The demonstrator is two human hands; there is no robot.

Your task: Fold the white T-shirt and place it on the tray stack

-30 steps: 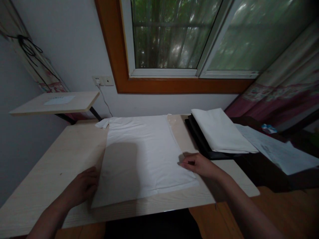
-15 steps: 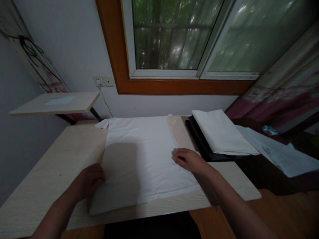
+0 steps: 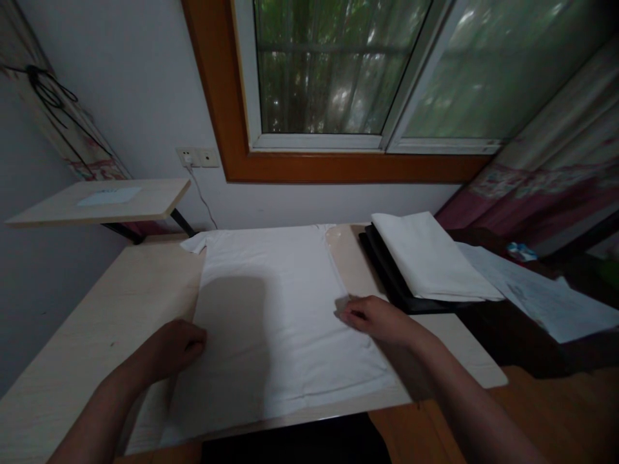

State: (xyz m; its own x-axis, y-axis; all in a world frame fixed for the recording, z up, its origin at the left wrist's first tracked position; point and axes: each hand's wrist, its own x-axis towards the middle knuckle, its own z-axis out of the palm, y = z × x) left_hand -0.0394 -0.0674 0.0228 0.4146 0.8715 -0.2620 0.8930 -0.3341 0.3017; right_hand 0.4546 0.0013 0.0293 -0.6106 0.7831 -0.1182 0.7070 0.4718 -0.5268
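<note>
A white cloth (image 3: 290,303) lies spread over the pale wooden table (image 3: 116,290), reaching from the back edge to the front edge. My left hand (image 3: 176,348) is closed on the cloth's left edge. On the opposite side, my right hand (image 3: 370,316) pinches the cloth's right edge, its fingers curled. Soft creases run across the cloth's right front part, and a shadow falls over its left half. A small corner of fabric sticks out at the back left.
A folded cream cloth (image 3: 430,258) lies on a black folded item (image 3: 387,277) at the right. Beyond it are a printed sheet (image 3: 536,290) and a dark surface. A raised wooden shelf (image 3: 106,200) stands at the back left, near a wall socket (image 3: 197,157) with a cord.
The cloth's near left corner has come closer to the front table edge. My right hand has shifted slightly right and toward me; my left fingers look more tightly curled.
</note>
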